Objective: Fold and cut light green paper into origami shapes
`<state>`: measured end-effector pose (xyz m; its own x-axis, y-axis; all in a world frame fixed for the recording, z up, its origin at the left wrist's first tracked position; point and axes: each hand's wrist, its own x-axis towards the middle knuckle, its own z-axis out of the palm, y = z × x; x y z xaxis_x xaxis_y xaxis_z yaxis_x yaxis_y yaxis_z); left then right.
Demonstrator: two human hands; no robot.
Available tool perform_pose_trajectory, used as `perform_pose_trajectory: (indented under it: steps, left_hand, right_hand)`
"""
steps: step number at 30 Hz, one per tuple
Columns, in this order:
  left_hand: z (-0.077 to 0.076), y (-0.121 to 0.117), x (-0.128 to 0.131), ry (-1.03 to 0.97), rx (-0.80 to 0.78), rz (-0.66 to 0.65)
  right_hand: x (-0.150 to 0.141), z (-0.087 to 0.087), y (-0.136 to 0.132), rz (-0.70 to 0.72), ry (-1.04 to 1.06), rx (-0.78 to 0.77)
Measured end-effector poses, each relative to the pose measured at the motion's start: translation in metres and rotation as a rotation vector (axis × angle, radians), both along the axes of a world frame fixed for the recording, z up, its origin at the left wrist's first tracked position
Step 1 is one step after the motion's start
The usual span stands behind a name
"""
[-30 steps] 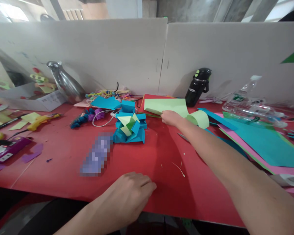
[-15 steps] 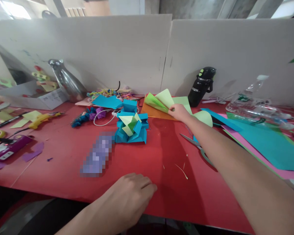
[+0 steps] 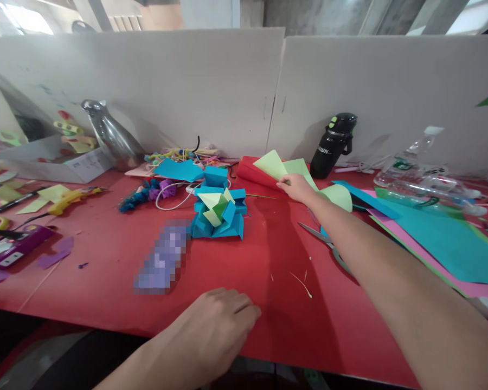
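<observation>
My right hand [image 3: 296, 187] reaches to the back of the table and pinches the edge of a red sheet of paper [image 3: 252, 171], which curls up from the tabletop. Light green paper [image 3: 269, 162] stands up behind the fingers, and a rolled light green sheet [image 3: 338, 196] is by the wrist. Near the front edge, my left hand [image 3: 223, 319] rests on the red table [image 3: 276, 325] with its fingers curled in; nothing shows in it. Between the hands sits a folded blue paper piece [image 3: 236, 222] with green and pale yellow paper at its centre.
Scissors [image 3: 323, 238] lie partly under my right forearm. A black bottle [image 3: 334, 145] and clear plastic bottles [image 3: 410, 157] stand at the back right, near blue sheets [image 3: 443, 238]. At left are a steel jug [image 3: 111, 135], a yellow glue gun [image 3: 71, 199] and a purple power strip [image 3: 18, 246].
The bright green and orange sheets that showed at my right fingers are out of sight, and a curled red sheet shows there instead. My left hand stays in place.
</observation>
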<state>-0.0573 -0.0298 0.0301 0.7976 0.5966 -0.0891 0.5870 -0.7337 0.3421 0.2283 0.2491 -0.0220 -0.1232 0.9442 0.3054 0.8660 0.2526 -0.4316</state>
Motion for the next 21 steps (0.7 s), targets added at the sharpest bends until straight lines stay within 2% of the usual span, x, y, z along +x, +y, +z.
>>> perform_pose_trajectory:
  steps: [11, 21]
  left_hand:
    - [-0.0013, -0.0001, -0.0003, 0.037, -0.042, 0.006]
    - [-0.0006, -0.0003, -0.0010, 0.036, -0.033, -0.002]
  right_hand:
    - [-0.0010, -0.0020, -0.0029, -0.026, -0.014, 0.105]
    - [-0.0025, -0.0075, -0.0010, 0.102, -0.016, 0.042]
